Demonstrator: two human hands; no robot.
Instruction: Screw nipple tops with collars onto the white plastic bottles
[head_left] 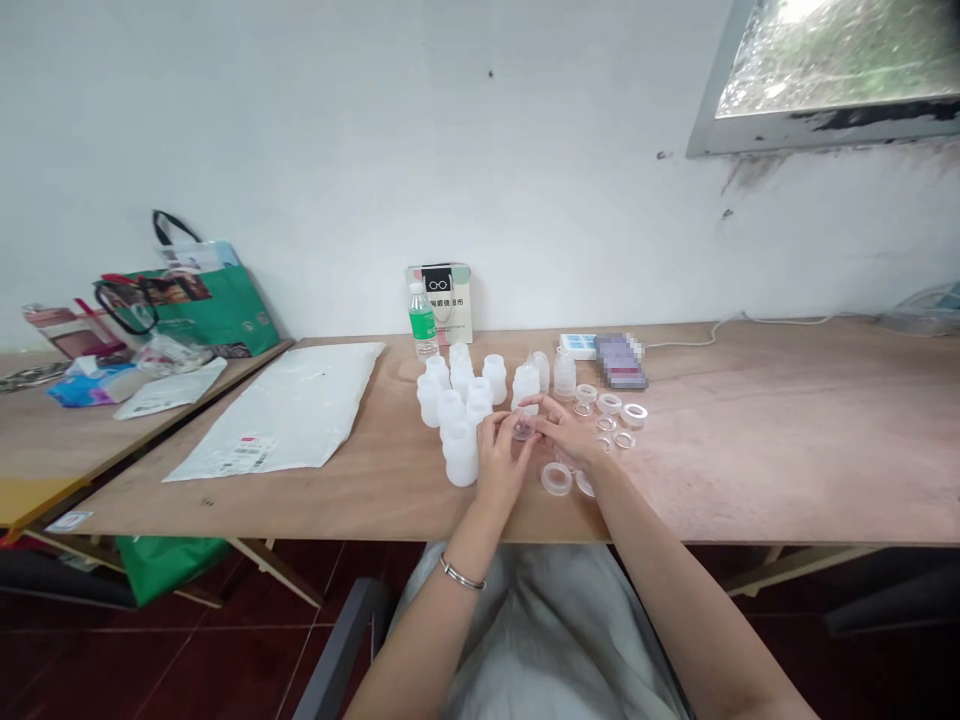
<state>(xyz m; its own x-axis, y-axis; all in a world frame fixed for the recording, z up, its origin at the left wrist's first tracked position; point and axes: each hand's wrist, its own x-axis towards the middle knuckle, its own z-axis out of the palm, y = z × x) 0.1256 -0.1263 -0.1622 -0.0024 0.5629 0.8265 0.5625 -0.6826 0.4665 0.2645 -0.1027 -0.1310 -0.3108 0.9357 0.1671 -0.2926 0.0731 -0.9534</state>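
My left hand [500,452] and my right hand [568,434] meet over the table's front half. Between their fingertips is a small clear plastic piece [523,428], gripped from both sides; its exact shape is partly hidden by the fingers. Just left of my hands stands a cluster of frosted white plastic containers [460,455], upright and close together. Behind the hands are another frosted container [526,380] and a clear dome-topped container [565,374]. Near my right hand lie several flat plastic rings [556,479], some clear and some whitish, partly covered by that hand.
A water bottle [423,322] stands by a paper bag [457,310] against the wall. A white mailing bag [292,405] lies to the left. A phone-like blurred object [622,362] leans near a small white-blue box [577,346]. Green bags [217,310] sit far left.
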